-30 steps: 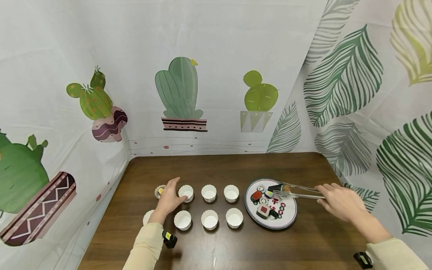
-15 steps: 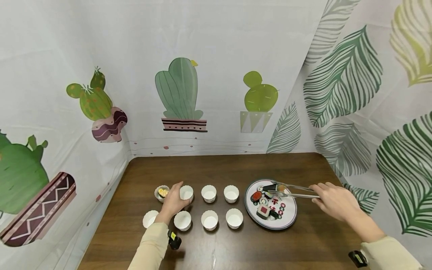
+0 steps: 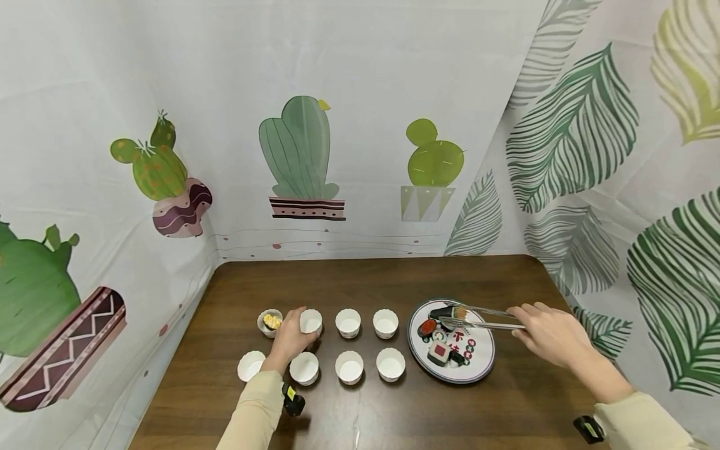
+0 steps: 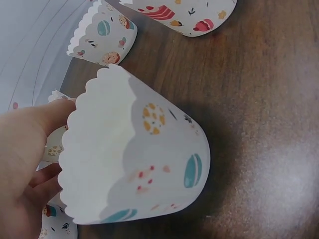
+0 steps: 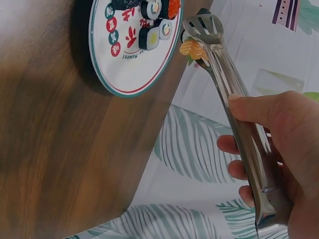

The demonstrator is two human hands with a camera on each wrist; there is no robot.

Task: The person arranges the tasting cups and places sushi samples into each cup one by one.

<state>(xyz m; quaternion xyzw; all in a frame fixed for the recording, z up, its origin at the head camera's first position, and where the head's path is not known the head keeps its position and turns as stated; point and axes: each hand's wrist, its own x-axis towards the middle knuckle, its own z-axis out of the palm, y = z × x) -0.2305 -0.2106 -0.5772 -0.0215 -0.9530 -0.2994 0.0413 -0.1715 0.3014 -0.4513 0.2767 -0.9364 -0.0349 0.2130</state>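
My left hand holds the left side of a white scalloped paper cup, second from the left in the back row. In the left wrist view, a nearer paper cup hides most of that grip. With curled fingers, my right hand grips metal tongs. Between the tongs' tips is a dark sushi hand roll with orange filling at its end. It appears raised over the round plate, where several sushi pieces lie, including a red-topped one.
Paper cups stand in two rows on the brown table. The back-left cup holds a yellow-topped sushi piece. A printed cloth hangs behind the table.
My left hand has moved right from the back-left cup to the second cup and taken hold of it. My right hand, tongs and hand roll have shifted slightly left.
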